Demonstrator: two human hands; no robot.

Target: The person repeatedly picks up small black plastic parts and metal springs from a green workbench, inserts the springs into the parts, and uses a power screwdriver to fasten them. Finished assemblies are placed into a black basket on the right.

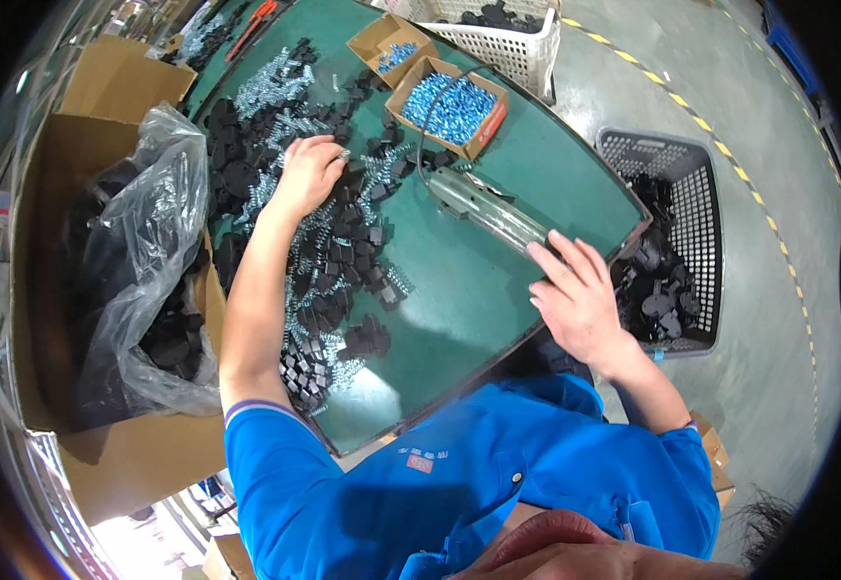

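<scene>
My left hand [306, 179] reaches over the heap at the table's left side, its fingers curled together among small black plastic parts [348, 253] and metal coil springs [379, 172]. Whatever its fingertips hold is too small to make out. To the right, my right hand [580, 300] is open, fingers stretched toward the near end of a greenish, see-through electric screwdriver [483, 211]. That tool lies slantwise on the green tabletop [459, 290], its dark cord running from the far end. Whether my fingertips touch it is hard to tell.
Blue-silver screws [448, 106] fill a small cardboard box, beside another carton [382, 41]. A grey basket [706, 232] of black parts stands right of the table, a white basket [527, 43] beyond. At left sits a large carton [48, 319] with a plastic bag [155, 222].
</scene>
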